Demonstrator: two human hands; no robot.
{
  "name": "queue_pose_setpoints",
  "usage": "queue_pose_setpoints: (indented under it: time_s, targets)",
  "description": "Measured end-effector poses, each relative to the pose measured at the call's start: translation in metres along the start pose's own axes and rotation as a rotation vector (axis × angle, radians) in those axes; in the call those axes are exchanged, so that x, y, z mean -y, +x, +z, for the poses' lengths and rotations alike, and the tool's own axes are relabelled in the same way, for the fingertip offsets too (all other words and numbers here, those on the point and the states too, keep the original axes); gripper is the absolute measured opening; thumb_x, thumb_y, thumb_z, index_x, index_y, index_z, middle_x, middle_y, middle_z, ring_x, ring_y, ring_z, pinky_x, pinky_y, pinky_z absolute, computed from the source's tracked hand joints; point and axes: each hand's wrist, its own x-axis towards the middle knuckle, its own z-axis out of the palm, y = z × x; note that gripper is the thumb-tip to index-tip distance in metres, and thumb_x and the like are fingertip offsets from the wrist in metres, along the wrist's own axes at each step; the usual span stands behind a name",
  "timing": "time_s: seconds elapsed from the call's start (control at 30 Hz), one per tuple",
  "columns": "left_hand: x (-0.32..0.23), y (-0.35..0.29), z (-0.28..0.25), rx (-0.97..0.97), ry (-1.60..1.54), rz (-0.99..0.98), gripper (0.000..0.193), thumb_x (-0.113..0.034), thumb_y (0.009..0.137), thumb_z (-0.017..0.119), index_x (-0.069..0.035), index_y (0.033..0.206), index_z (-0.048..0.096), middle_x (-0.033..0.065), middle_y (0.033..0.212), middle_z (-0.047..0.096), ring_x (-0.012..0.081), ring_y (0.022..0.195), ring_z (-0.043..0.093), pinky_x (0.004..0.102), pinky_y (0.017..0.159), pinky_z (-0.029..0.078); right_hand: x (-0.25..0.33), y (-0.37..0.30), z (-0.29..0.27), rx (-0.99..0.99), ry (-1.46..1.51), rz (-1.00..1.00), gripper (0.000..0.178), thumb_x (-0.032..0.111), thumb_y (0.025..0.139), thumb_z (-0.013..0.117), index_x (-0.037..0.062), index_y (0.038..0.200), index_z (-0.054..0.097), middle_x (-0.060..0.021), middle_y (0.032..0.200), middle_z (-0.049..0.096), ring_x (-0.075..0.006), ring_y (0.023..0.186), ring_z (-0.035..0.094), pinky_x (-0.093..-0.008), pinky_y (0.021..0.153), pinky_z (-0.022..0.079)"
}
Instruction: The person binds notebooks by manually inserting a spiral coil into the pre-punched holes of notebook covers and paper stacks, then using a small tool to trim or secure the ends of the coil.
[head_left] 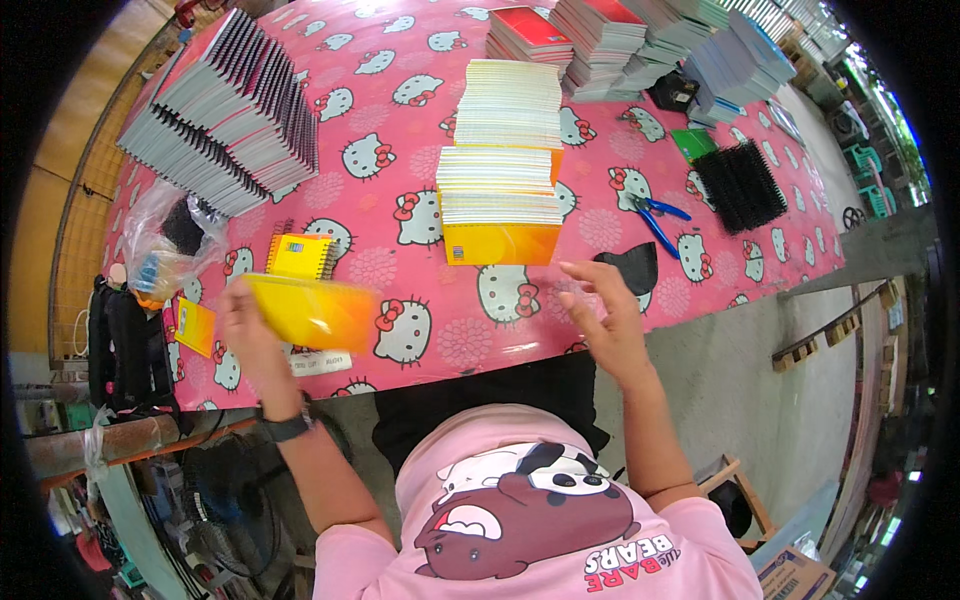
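Note:
A yellow-orange notebook (312, 312), blurred by motion, is gripped at its left end by my left hand (243, 318). Just behind it lie small yellow spiral notebooks (303, 254) with dark coils. My right hand (608, 318) hovers near the table's front edge, fingers apart, holding nothing. Closest to it are a black cloth-like piece (634, 266) and the long row of unbound yellow-covered pads (500, 243), whose white page edges face up. Another small yellow booklet (196, 328) rests at the left, beside my left hand.
Tall stacks of spiral notebooks (225, 110) stand at the left, by a clear plastic bag (170, 240). Blue-handled pliers (660, 220) and a bundle of black coils (741, 185) lie at the right. Red-covered stacks (530, 35) line the back of the pink table (450, 335).

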Motion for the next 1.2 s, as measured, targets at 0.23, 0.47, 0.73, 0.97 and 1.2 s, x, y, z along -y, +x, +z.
queue_pose_setpoints:
  time_s: [0.23, 0.47, 0.73, 0.97, 1.2]
  targets:
    - [0.071, 0.008, -0.064, -0.144, 0.217, -0.121, 0.03, -0.021, 0.091, 0.055, -0.001, 0.113, 0.054, 0.0079, 0.098, 0.055, 0.0171, 0.087, 0.055, 0.0316, 0.074, 0.046, -0.036, -0.014, -0.003, -0.046, -0.07, 0.088, 0.024, 0.009, 0.079, 0.064, 0.0022, 0.102, 0.062, -0.0125, 0.099, 0.061, -0.0268, 0.095, 0.055, -0.034, 0.083, 0.044]
    - [0.052, 0.0, -0.029, -0.035, 0.999, 0.324, 0.074, -0.038, 0.072, 0.072, -0.003, 0.13, 0.041, 0.023, 0.13, 0.042, 0.0415, 0.122, 0.036, 0.0504, 0.1, 0.029, -0.051, -0.015, 0.001, -0.131, -0.152, -0.032, 0.023, 0.007, 0.077, 0.066, 0.0029, 0.099, 0.062, -0.0117, 0.098, 0.061, -0.0281, 0.094, 0.054, -0.0348, 0.083, 0.044]
    - [0.043, 0.021, 0.006, 0.347, 0.981, 0.114, 0.122, -0.046, 0.052, 0.082, -0.01, 0.145, 0.012, 0.0182, 0.146, 0.025, 0.0427, 0.132, 0.024, 0.0568, 0.105, 0.02, -0.031, 0.041, 0.024, -0.212, -0.407, -0.36, 0.03, 0.01, 0.073, 0.068, 0.008, 0.101, 0.061, -0.0067, 0.104, 0.06, -0.0276, 0.096, 0.052, -0.0408, 0.085, 0.039]
    - [0.0, -0.011, 0.041, 0.189, 1.01, 0.353, 0.109, -0.04, 0.056, 0.081, -0.016, 0.144, 0.021, 0.0151, 0.148, 0.019, 0.0362, 0.135, 0.021, 0.0619, 0.104, 0.014, -0.059, 0.071, 0.018, -0.192, -0.416, -0.455, 0.028, 0.006, 0.07, 0.067, 0.0077, 0.097, 0.061, -0.004, 0.099, 0.062, -0.0257, 0.094, 0.053, -0.0397, 0.085, 0.039]
    - [-0.044, -0.091, 0.116, 0.486, 0.577, 0.741, 0.062, -0.02, 0.072, 0.07, -0.014, 0.129, 0.048, 0.0107, 0.134, 0.043, 0.0306, 0.129, 0.035, 0.0567, 0.108, 0.013, -0.028, 0.033, 0.011, -0.039, -0.139, -0.283, 0.02, 0.0, 0.068, 0.066, 0.0058, 0.087, 0.063, -0.0078, 0.084, 0.062, -0.027, 0.08, 0.058, -0.0363, 0.069, 0.047]
